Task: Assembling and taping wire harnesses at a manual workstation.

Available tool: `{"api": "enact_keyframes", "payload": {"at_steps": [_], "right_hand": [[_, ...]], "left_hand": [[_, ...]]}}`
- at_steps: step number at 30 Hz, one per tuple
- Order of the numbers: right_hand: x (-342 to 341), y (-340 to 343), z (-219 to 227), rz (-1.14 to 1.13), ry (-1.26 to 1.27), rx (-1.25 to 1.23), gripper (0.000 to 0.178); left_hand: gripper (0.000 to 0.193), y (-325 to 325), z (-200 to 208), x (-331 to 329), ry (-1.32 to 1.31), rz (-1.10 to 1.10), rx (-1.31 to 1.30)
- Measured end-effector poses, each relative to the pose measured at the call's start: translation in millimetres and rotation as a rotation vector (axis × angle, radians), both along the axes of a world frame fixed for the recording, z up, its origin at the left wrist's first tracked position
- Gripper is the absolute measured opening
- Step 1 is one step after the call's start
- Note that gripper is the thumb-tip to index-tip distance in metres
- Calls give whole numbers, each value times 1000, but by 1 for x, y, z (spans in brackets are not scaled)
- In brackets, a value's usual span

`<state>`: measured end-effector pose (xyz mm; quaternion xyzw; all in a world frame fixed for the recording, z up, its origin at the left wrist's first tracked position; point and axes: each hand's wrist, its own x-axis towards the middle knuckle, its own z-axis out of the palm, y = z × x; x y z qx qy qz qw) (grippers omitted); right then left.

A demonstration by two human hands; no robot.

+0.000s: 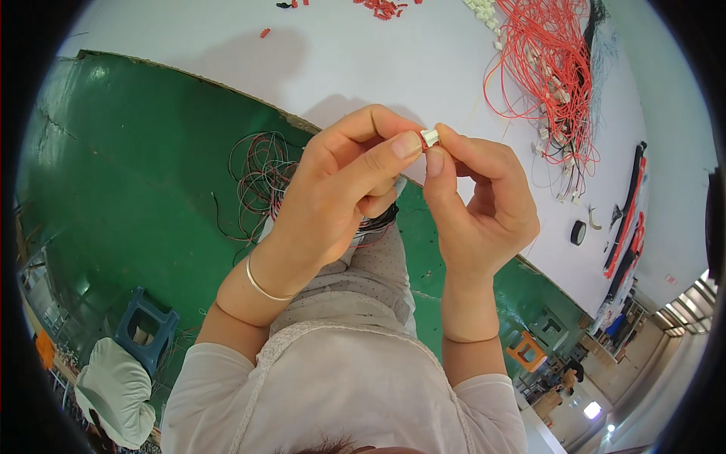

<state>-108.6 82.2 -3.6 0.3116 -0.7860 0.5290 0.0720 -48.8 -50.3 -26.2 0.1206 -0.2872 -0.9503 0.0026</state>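
A small white plastic connector [429, 138] is held up between my two hands, above the table's near edge. My left hand [344, 170] pinches its left end between thumb and forefinger. A bit of red shows at that fingertip, too small to tell whether it is wire or plastic. My right hand [484, 197] grips the connector's right side with thumb and forefinger, its other fingers curled in. A bundle of thin dark, white and red wires [261, 178] hangs in loops over my lap, partly hidden behind my left hand.
On the white table [363, 68] lie a heap of red wires with white connectors [544, 68], small red pieces [382, 9] and cream pieces [482, 11]. A black tape roll [578, 232] sits near the right edge. A blue stool [147, 329] and an orange stool [527, 351] stand on the green floor.
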Motion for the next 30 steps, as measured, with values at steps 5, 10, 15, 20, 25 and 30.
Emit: {"api": "enact_keyframes", "payload": {"at_steps": [5,10,15,20,25,30], "right_hand": [[0,1,-6,6,-30,-43,22],[3,-9,-17,-101,40,-150,24],[8,-3,-19,-52,27,-145,16],[9,-1,-20,-75,45,-149,14],[7,6,-18,-12,80,-75,14],[13,9,-15,-13,14,-81,15]], "left_hand": [[12,4,-2,1,14,-8,90],[15,13,-2,3,7,19,116],[16,18,3,5,-19,38,77],[17,21,10,3,-99,69,-76],[16,19,7,6,-51,30,-68],[19,16,3,11,7,34,-83]]}}
